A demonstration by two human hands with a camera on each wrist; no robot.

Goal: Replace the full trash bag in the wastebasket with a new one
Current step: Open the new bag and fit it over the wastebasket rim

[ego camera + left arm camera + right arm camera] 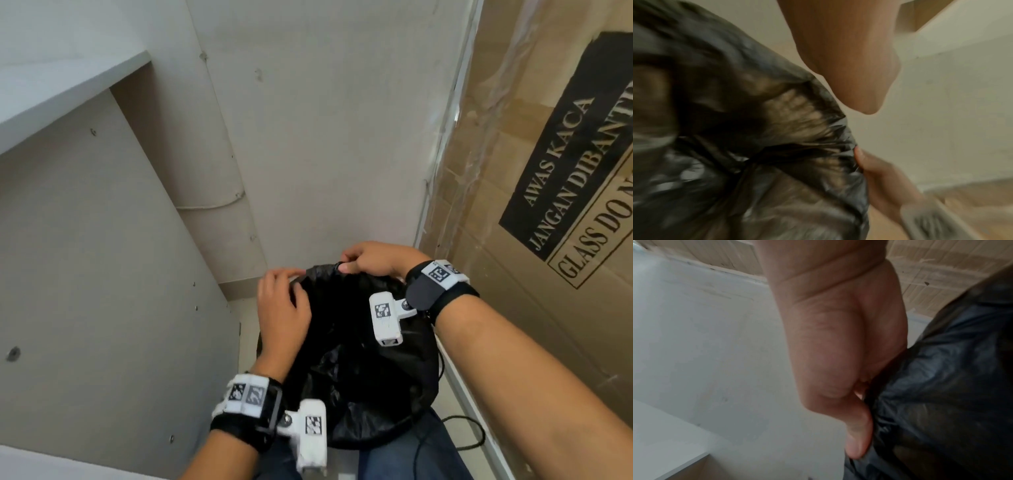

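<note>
Right hand (834, 340) pinching black trash bag (945, 386)

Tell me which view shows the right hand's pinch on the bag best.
Head view: the right hand pinches the bag at its gathered far edge, in context. Right wrist shows only palm and blurred plastic; left wrist shows fingers touching the gathers, blurred.

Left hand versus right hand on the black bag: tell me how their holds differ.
The right hand pinches the gathered edge of the black bag at the far side; the left hand lies more over the bag's left side, fingers curled at the edge. The right hand sits farther from the person than the left hand. Both touch the bag and wear wrist cameras.
</note>
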